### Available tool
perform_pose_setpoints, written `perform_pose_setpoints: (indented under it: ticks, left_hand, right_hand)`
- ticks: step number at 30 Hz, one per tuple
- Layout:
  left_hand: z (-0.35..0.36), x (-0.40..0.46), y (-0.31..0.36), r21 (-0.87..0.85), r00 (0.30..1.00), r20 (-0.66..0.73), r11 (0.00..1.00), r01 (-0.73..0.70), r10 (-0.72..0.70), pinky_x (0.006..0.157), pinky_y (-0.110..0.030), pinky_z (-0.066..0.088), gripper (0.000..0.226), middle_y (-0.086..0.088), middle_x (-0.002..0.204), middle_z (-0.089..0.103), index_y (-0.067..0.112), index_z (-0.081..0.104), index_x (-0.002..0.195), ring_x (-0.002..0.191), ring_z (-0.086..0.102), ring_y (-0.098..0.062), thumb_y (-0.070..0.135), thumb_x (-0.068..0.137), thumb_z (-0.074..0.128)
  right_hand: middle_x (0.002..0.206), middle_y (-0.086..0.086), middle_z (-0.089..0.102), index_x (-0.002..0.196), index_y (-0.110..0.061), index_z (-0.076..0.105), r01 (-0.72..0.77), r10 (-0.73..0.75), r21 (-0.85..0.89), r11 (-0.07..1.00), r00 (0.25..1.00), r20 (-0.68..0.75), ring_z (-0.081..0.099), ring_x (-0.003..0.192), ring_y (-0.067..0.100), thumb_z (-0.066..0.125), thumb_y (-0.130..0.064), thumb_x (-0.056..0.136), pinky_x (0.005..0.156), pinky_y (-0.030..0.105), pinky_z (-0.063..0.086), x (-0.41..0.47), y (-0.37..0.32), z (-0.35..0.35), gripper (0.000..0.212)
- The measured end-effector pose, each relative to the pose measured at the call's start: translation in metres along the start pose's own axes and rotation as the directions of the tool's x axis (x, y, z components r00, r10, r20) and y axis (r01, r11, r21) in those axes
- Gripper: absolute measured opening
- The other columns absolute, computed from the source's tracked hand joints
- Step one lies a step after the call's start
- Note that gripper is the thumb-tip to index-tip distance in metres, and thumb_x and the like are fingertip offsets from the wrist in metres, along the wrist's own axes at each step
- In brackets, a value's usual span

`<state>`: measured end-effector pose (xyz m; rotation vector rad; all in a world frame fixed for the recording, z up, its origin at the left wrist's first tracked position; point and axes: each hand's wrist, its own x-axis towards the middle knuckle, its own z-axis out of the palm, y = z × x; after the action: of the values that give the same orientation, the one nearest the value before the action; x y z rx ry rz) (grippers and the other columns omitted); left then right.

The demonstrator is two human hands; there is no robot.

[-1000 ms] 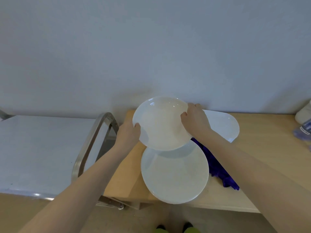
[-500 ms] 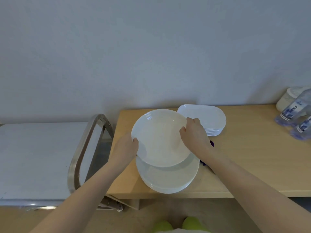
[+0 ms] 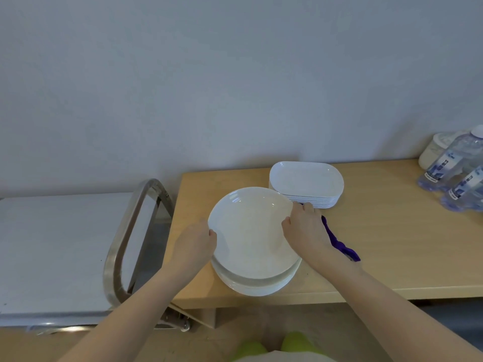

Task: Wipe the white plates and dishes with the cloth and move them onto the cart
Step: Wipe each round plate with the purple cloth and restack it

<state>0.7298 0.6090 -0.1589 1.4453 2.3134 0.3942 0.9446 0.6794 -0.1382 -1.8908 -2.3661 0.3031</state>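
Observation:
A round white plate (image 3: 251,231) is held by its rim on both sides, just above or resting on a stack of round white plates (image 3: 256,286) near the table's front left. My left hand (image 3: 194,244) grips the plate's left rim and my right hand (image 3: 304,231) grips its right rim. A purple cloth (image 3: 339,244) lies on the table behind my right hand, partly hidden by it. A stack of white oblong dishes (image 3: 307,182) sits further back. The cart (image 3: 52,252) with a white top stands to the left.
The wooden table (image 3: 392,244) stands against a grey wall. Water bottles (image 3: 449,168) and a white container (image 3: 435,150) stand at its far right. The cart's metal handle (image 3: 130,236) rises between cart top and table edge.
The held plate has come down closer to the round stack. The camera has tilted, so the table and the bottles show more fully. Both hands keep their hold on the rim.

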Motion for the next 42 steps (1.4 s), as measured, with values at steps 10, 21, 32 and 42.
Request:
perform_pose_setpoints:
  ticks: [10,21,32,42]
  left_hand:
    - [-0.001,-0.003,0.004,0.081,1.000,-0.004,0.996,-0.029,0.029,0.047,-0.021,0.033,0.014,0.002,0.068,0.049,0.010,0.050,0.091,0.056,0.046,-0.011,0.014,0.096,0.038]
    - [-0.005,-0.004,0.009,0.170,0.999,0.033,0.985,-0.028,0.022,0.044,-0.023,0.029,0.006,0.001,0.069,0.052,0.015,0.042,0.085,0.052,0.041,-0.012,0.010,0.089,0.040]
    - [-0.003,-0.002,0.005,0.197,0.998,0.066,0.980,-0.018,0.005,0.046,-0.024,0.031,0.005,0.000,0.069,0.054,0.015,0.044,0.086,0.053,0.043,-0.014,0.013,0.089,0.041]
    - [-0.005,-0.003,0.016,0.250,0.995,-0.071,0.965,0.082,-0.066,0.042,-0.023,0.024,0.016,0.004,0.064,0.049,0.018,0.042,0.080,0.049,0.042,-0.010,0.019,0.094,0.037]
  right_hand:
    - [0.116,0.012,0.051,0.114,-0.006,0.046,-0.051,0.051,-0.086,0.995,0.999,0.006,0.048,0.107,0.027,0.043,-0.020,0.092,0.083,0.028,0.037,0.000,-0.004,0.009,0.025]
    - [0.121,0.011,0.046,0.122,-0.003,0.042,-0.058,0.059,-0.086,0.995,0.998,0.008,0.044,0.111,0.024,0.041,-0.021,0.094,0.084,0.027,0.042,-0.005,-0.007,0.016,0.033]
    - [0.120,0.007,0.048,0.127,-0.004,0.039,-0.031,0.028,-0.127,0.991,0.999,-0.026,0.043,0.111,0.022,0.041,-0.018,0.093,0.074,0.025,0.038,-0.007,-0.004,0.026,0.037]
    - [0.103,0.001,0.054,0.104,-0.012,0.058,-0.018,0.070,0.303,0.953,0.985,-0.160,0.053,0.087,0.021,0.038,-0.016,0.097,0.064,0.028,0.040,0.007,0.044,0.021,0.021]
